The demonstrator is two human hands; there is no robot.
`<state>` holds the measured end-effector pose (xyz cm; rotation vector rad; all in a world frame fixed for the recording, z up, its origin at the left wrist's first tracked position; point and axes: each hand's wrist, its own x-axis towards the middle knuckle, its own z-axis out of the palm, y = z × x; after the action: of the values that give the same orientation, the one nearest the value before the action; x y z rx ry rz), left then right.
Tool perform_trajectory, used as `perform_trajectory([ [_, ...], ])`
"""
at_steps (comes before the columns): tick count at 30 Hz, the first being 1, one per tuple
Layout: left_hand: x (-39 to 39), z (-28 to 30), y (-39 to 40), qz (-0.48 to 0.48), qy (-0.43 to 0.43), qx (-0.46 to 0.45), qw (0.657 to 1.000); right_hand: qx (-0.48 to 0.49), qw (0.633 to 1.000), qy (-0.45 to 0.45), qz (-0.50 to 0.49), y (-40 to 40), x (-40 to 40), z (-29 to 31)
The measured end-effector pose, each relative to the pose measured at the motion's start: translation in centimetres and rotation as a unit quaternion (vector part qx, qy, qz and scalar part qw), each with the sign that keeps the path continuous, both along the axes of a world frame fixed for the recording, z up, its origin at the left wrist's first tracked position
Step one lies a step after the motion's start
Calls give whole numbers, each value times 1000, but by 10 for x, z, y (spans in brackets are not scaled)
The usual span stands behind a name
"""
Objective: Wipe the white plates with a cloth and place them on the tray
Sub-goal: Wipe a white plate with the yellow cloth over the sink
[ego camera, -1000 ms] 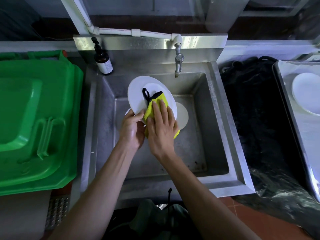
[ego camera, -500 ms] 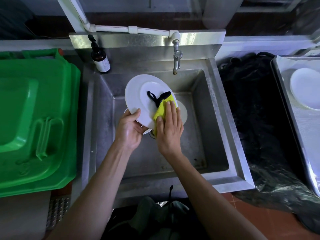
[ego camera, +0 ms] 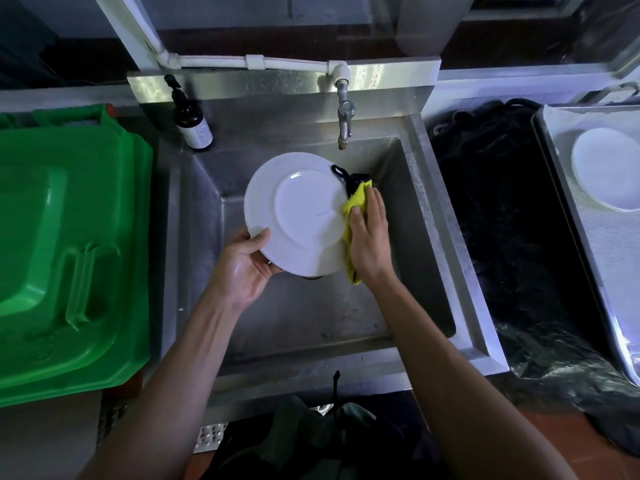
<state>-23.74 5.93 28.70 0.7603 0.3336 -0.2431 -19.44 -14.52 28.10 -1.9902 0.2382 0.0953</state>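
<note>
Head view: over the steel sink, the left hand pinches the white plate by its lower rim, while the right hand presses a yellow cloth flat-fingered against its right edge. That one-sided grip could slip under wiping pressure, dropping the plate into the sink, well apart from the tray at right.

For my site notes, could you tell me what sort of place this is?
Probably a commercial kitchen's wash-up area: a deep steel sink with a wall tap, a big green bin lid, and a metal tray.
</note>
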Motion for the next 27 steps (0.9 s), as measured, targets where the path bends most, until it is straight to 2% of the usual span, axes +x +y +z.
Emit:
perform_trajectory([
  [7,-3,-7,5,-54,13,43,998,8,999,-3,45,-19,24,9],
  [15,-3,-3,0,-122,24,124,984,-99,987,-34,120,-17,43,25],
  [19,-6,-3,-6,-140,21,132,981,-174,972,-50,152,-9,41,27],
  [27,-8,-5,-16,-144,45,169,974,-252,923,-169,236,25,12,23],
])
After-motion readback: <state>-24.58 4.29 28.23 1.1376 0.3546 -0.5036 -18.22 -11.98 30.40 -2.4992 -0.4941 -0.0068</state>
